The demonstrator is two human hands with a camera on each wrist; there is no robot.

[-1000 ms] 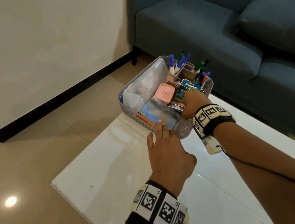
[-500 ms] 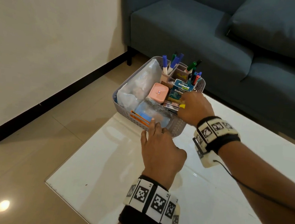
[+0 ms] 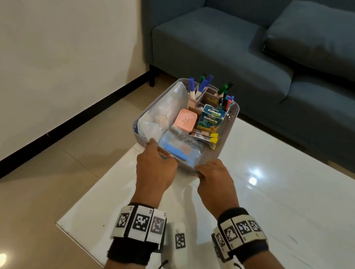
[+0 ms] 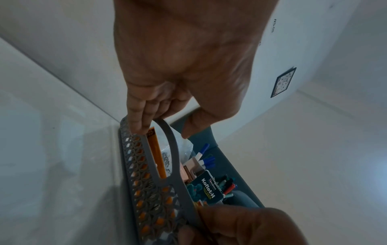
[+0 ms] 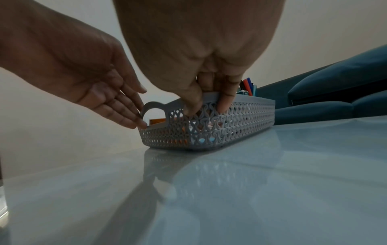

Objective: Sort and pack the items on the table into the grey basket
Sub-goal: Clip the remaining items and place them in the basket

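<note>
Left hand [image 3: 155,171] flat against grey basket [image 3: 229,125]; right hand [image 3: 215,177] seemingly pinching rim.

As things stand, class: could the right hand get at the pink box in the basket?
Probably yes. The pink box lies uncovered on top in the grey basket, nothing above it; but the right hand grips the near rim and must let go first.

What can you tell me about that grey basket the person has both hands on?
The grey basket looks like plastic, with lattice-patterned openwork walls, a solid rim and an arched handle cut-out at its near end. It sits flat on the glossy white table, near the corner by the sofa, packed full. The left hand touches the near rim with straight fingers; the right hand pinches the near right corner, fingers curled over the rim.
</note>
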